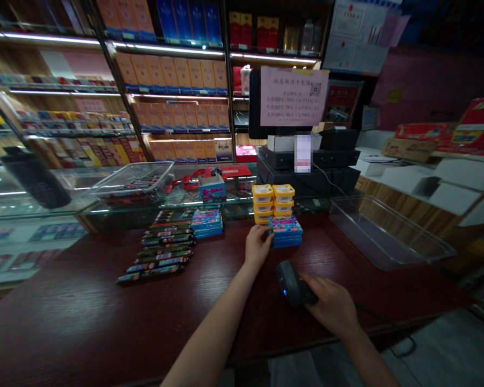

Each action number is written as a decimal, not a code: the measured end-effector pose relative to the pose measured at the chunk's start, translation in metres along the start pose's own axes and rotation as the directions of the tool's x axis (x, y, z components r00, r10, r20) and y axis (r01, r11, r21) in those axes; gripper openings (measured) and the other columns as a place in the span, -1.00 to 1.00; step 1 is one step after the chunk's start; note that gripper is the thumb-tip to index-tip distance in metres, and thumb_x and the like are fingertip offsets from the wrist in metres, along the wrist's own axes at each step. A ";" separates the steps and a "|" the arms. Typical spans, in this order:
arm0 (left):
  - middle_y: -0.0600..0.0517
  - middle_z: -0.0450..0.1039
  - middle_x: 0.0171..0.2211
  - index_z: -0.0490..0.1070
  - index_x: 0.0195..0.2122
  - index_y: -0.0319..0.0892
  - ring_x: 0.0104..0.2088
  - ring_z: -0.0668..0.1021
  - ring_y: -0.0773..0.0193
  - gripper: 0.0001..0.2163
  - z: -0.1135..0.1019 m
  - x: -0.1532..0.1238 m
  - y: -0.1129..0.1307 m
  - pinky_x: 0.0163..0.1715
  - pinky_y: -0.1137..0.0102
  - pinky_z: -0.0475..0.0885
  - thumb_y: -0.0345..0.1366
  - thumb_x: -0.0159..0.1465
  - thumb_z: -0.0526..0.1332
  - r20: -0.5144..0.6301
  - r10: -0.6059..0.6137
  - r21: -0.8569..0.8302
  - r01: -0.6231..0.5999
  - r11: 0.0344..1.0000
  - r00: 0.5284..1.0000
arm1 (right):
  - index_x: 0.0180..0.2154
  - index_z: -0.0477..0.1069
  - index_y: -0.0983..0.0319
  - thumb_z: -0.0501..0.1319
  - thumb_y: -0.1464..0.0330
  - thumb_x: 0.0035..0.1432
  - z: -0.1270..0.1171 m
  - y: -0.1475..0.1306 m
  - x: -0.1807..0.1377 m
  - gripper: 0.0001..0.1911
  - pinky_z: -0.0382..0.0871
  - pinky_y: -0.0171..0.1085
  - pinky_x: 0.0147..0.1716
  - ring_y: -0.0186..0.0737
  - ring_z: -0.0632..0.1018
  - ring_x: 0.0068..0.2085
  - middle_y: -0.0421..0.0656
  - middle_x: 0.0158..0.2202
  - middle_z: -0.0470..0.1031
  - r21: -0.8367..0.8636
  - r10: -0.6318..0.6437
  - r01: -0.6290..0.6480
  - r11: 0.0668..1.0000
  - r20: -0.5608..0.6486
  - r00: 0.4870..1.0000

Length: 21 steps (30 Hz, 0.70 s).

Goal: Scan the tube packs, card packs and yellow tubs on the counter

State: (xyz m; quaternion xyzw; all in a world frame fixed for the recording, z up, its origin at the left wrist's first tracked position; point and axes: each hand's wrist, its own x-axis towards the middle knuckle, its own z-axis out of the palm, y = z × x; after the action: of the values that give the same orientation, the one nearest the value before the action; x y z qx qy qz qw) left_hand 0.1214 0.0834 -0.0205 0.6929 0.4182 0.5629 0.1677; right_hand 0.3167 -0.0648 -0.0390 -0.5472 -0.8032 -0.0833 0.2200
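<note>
My right hand (331, 302) is wrapped round the handle of a dark barcode scanner (289, 283), which shows a small blue light. Its head points forward over the counter. My left hand (258, 244) reaches ahead, fingers closed at the left edge of a small stack of blue packets (286, 231). Right behind that stack stand yellow-lidded tubs (263, 192), piled in two columns. Another stack of blue packets (207, 222) lies further left. Beside it, a row of slim, dark patterned sticks in wrappers (161, 244) is spread on the counter.
The dark red wooden counter (84, 312) has a raised glass shelf behind it. Clear plastic bins (391, 231) stand right and back left. A dark bottle (36, 177) is at far left. A till with a pink paper sign (293, 99) stands behind; the scanner's cable trails right.
</note>
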 end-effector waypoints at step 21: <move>-0.21 0.29 0.13 0.33 0.01 -0.17 0.17 0.28 -0.07 -0.65 -0.129 0.025 -0.054 0.18 -0.02 0.06 -0.39 0.17 0.18 -0.055 -0.144 0.846 0.123 0.519 0.988 | 0.01 0.36 0.16 0.11 0.43 0.09 0.014 0.006 -0.009 -0.59 0.41 -0.25 -0.26 -0.17 0.57 -0.22 -0.14 -0.18 0.57 0.029 -0.014 0.016 0.999 -0.073 0.997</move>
State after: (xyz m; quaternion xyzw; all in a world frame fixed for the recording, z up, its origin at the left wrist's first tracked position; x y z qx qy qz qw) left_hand -0.0175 0.1039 -0.0022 0.6593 0.6883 0.2674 -0.1419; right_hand 0.3213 -0.0650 -0.0559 -0.5344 -0.8000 -0.0927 0.2566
